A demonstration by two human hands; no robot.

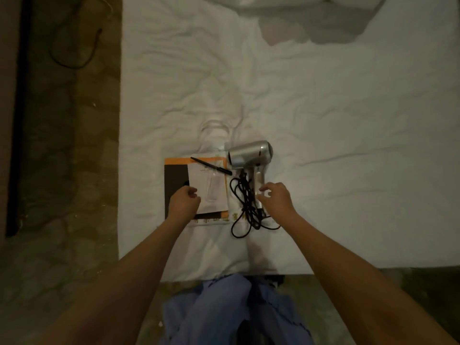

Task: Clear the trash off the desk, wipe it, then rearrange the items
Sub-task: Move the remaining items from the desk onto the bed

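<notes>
A silver hair dryer (249, 153) lies on the white sheet (323, 120), its black cord (245, 205) in a loose tangle beside the handle. My right hand (275, 199) hovers at the handle with fingers loosely spread, gripping nothing. Left of the dryer, a white paper (211, 185) and a black pen (211, 165) lie on an orange and black folder (175, 178). My left hand (185, 199) sits over the folder at the paper's left edge with fingers curled; whether it pinches the paper is hidden.
A clear plastic item (214, 130) lies on the sheet behind the folder. Blue cloth (224, 307) hangs at the near edge below my arms. Patterned floor (62, 170) with a dark cable (74, 53) runs along the left.
</notes>
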